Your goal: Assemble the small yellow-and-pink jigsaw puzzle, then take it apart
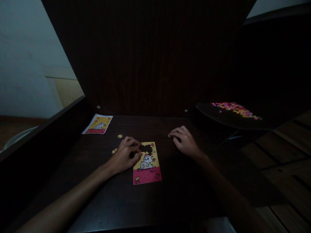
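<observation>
A small jigsaw puzzle [147, 168] with a white cartoon animal on yellow and red lies on the dark wooden table [150, 200]; a gap shows in its top left part. My left hand [126, 155] rests at the puzzle's left edge, fingers curled in a pinch at the gap, on what looks like a piece. My right hand [185, 141] lies on the table to the right of the puzzle, fingers bent over a small yellow piece [170, 136] at its fingertips.
Two loose yellow pieces [120, 136] [114, 150] lie left of the puzzle. A reference picture card [97, 124] sits at the table's back left. A dark tray [218, 118] with several colourful pieces [234, 108] stands at the right. A dark wooden panel rises behind the table.
</observation>
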Tool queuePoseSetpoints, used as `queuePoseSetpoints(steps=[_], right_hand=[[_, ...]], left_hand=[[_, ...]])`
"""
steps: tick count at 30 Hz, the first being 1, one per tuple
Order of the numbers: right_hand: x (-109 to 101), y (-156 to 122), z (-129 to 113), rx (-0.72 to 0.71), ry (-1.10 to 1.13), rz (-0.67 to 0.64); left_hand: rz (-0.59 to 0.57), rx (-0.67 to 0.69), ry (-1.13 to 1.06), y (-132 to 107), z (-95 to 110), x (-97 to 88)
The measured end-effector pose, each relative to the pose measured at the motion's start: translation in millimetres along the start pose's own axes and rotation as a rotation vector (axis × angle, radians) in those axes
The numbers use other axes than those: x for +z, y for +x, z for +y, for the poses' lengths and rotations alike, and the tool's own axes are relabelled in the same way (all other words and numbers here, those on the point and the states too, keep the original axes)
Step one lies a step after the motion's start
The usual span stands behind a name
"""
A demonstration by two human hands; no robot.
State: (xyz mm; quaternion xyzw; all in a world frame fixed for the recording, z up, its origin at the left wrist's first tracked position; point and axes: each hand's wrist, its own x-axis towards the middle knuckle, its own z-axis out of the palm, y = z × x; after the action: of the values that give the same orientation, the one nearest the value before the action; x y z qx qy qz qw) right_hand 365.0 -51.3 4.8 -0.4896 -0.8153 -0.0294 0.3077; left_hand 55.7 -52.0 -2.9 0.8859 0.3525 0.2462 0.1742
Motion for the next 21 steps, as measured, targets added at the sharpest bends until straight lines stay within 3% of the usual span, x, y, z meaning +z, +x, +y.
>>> queuePoseSetpoints(steps=[6,12,16,21], right_hand=[[-11.1,-4.9,28.6,0.162,-0.118,-0.036],[-12.0,-11.1,47.0,0.217,-0.155,-0.121],[-10.2,-12.5,49.2,0.223,-0.139,-0.142],[4.5,-9.6,35.0,0.182,-0.091,-0.136]], left_hand=[[0.014,0.001,0.008,-0.3,-0.7,0.5],[0.005,0.014,0.013,-1.0,-1.8,1.5],[0.005,0.021,0.02,-1.9,-2.9,1.0],[0.009,0.025,0.021,-1.3,-3.3,0.1]])
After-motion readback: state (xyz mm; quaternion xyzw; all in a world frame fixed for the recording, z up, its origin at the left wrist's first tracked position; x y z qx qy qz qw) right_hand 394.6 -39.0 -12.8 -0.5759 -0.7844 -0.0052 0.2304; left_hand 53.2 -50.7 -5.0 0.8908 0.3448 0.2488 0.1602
